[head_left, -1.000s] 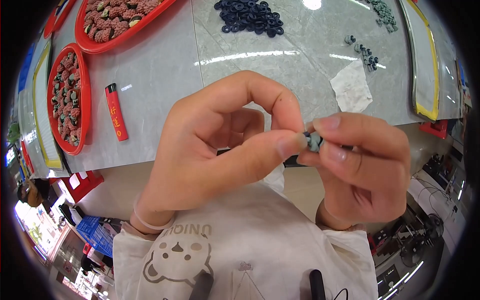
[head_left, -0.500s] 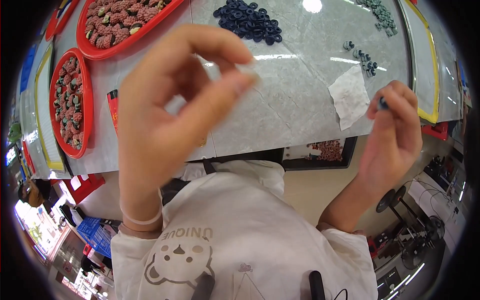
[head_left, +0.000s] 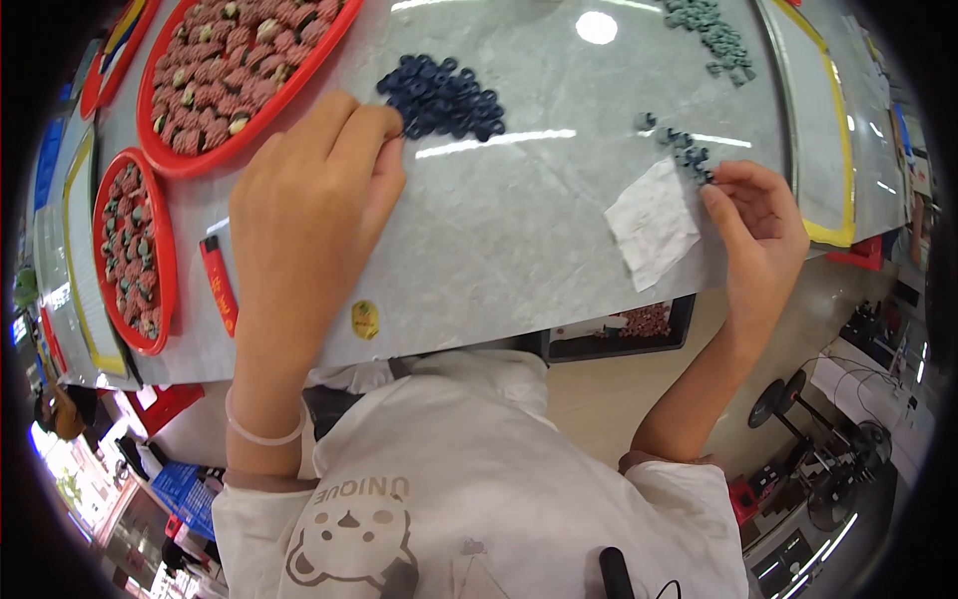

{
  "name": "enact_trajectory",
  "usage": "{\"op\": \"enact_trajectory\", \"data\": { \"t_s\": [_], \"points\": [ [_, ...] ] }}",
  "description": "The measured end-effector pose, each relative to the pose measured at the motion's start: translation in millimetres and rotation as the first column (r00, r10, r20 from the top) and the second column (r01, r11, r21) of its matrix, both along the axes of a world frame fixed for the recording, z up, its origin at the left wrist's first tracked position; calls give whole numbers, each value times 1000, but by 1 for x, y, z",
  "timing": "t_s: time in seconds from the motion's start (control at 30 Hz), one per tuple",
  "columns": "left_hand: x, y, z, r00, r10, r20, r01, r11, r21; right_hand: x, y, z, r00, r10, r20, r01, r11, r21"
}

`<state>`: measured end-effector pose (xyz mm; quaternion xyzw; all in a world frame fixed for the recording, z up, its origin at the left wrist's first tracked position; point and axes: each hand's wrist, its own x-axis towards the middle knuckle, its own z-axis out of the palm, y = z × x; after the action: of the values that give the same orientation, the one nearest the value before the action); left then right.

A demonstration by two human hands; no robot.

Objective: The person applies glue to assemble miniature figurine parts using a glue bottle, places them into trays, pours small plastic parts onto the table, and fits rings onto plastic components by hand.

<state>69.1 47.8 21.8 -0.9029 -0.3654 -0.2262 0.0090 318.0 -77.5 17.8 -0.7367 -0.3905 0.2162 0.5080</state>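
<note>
My left hand (head_left: 309,210) reaches to the near left edge of a pile of small navy rings (head_left: 444,98). Its thumb and fingers are closed together there, and what they hold is hidden. On the right, my right hand (head_left: 763,225) pinches a small grey-green and navy piece at the near end of a slanting line of similar pieces (head_left: 679,145). The fingertips are low, at the tabletop. Just left of this hand lies a crumpled white paper tissue (head_left: 654,228). A heap of loose grey-green pieces (head_left: 717,40) lies farther back.
Two red trays (head_left: 261,122) (head_left: 170,290) of pink and dark pieces stand at the left. A red lighter-like object (head_left: 218,285) and a gold oval sticker (head_left: 365,319) are on the grey tabletop (head_left: 499,230). Below its front edge sits a black tray (head_left: 624,349).
My left hand has moved forward from above the table to the navy pile. My right hand has brought its small piece down to the line's near end. The view has shifted slightly.
</note>
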Motion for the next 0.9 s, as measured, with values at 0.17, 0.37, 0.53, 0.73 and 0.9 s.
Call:
{"op": "enact_trajectory", "data": {
  "t_s": [0.17,0.37,0.53,0.73,0.9],
  "points": [
    [6,-1,2,999,33,-40,-34,999,-19,40,19,18,990,-58,127,51,997,56],
    [5,-7,15,970,166,176,-86,916,-392,61,74,2,879,132,458,-98,990,-96],
    [-14,-24,32,691,562,454,386,245,-889,31,67,13,816,222,534,-143,972,-186],
    [2,-45,33,580,639,506,634,37,-773,-51,28,30,717,632,-295,-524,767,370],
    [10,-53,29,594,639,489,609,40,-792,-78,25,12,649,588,-483,-401,803,440]
  ]
}}
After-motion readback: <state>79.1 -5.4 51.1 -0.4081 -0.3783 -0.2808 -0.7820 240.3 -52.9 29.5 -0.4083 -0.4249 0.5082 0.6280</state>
